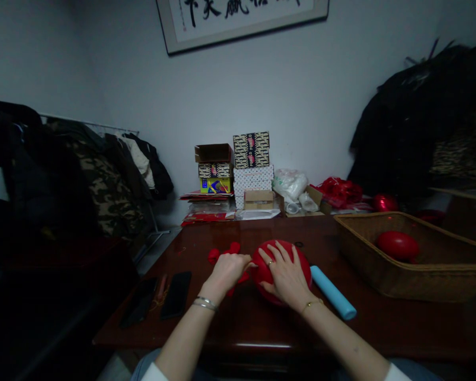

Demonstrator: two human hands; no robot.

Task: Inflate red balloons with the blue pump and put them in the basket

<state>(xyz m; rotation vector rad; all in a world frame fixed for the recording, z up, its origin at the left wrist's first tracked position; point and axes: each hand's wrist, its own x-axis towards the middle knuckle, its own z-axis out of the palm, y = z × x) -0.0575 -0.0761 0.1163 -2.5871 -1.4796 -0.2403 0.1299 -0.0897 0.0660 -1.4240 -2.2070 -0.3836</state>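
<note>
An inflated red balloon (264, 272) rests on the dark wooden table (262, 336) in front of me. My right hand (286, 272) lies on top of it with the fingers spread. At the balloon's left side, my left hand (230, 269) is closed in a pinch around a small part of the balloon, probably its neck. Several uninflated red balloons (214, 256) lie behind and beside my left hand. A light blue cylinder (333, 292), apparently a pump, lies just right of the balloon.
A wicker basket (416, 280) holding another red balloon (397, 245) stands on the right. Phones (176, 295) lie at the left edge. Stacked boxes (254, 180), plastic bags (290, 184) and red material (339, 193) are along the back wall.
</note>
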